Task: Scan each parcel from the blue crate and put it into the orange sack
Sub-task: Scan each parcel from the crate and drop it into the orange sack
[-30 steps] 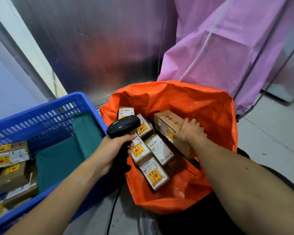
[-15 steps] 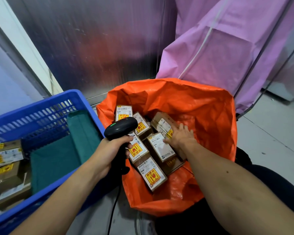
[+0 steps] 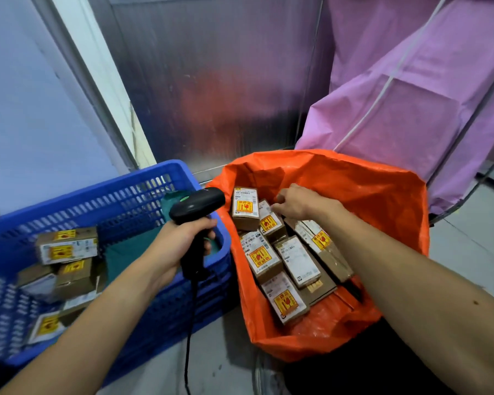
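Note:
My left hand grips a black handheld scanner above the right rim of the blue crate. Several brown parcels with yellow labels lie at the crate's left side. The orange sack stands open to the right of the crate, with several parcels inside. My right hand hovers inside the sack over the far parcels, fingers loosely curled and holding nothing. A long parcel lies just below it.
A green cloth lies in the crate. The scanner's black cable hangs to the grey floor between crate and sack. A metal wall rises behind, and a purple cover hangs at the right.
My right hand has let go of the long parcel, which now lies in the sack, and has risen and shifted left. The left hand keeps hold of the scanner.

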A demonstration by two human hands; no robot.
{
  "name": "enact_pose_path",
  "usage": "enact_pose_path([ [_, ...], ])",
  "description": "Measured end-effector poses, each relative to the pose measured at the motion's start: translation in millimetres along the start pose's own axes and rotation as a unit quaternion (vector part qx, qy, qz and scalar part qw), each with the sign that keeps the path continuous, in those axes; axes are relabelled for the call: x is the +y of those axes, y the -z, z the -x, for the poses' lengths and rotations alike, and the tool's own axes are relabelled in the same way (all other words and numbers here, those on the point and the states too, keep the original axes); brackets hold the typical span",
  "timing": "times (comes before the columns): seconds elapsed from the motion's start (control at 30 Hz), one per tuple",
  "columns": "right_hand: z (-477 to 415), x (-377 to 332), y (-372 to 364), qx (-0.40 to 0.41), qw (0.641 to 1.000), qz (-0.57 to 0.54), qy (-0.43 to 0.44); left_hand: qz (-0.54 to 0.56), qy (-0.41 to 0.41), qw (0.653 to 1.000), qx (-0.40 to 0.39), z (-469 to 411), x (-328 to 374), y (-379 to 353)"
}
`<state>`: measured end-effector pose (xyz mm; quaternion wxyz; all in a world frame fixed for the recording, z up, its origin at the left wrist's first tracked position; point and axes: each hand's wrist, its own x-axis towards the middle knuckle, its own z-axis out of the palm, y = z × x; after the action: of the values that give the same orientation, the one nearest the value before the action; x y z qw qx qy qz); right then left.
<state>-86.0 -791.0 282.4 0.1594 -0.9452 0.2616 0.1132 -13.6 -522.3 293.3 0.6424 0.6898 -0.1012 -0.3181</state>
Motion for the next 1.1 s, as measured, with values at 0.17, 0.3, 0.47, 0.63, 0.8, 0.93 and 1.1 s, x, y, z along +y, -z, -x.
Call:
enact_pose_path([
  [0.17,20.6,-52.3,28.4,0.029,0.995,0.015,0.093,0.023,-0.022,0.998,0.048,20.7,10.3,59.2],
  [0.3,32.4,-87.8,22.8,0.039,0.99,0.032,0.131,0.052,-0.008,0.995,0.085,32.9,10.3,101.2],
  [0.47,36.0,-139.1,15.8,0.066,0.981,0.051,0.175,0.075,-0.022,0.989,0.127,43.5,24.4,140.1],
  [0.63,33.8,-182.2,14.0,0.085,0.971,0.078,0.21,0.089,-0.042,0.983,0.154,63.4,30.3,181.1],
  [0.8,22.9,-220.6,15.7,0.099,0.967,0.076,0.224,0.124,-0.042,0.974,0.183,79.4,34.3,214.7],
  [0.93,11.9,-257.1,1.0,0.078,0.965,0.084,0.236,0.1,-0.031,0.977,0.189,91.3,36.4,246.5],
  [1.1,-12.3,-313.7,-20.6,0.034,0.964,0.067,0.254,0.096,-0.012,0.976,0.197,98.1,32.4,276.6],
])
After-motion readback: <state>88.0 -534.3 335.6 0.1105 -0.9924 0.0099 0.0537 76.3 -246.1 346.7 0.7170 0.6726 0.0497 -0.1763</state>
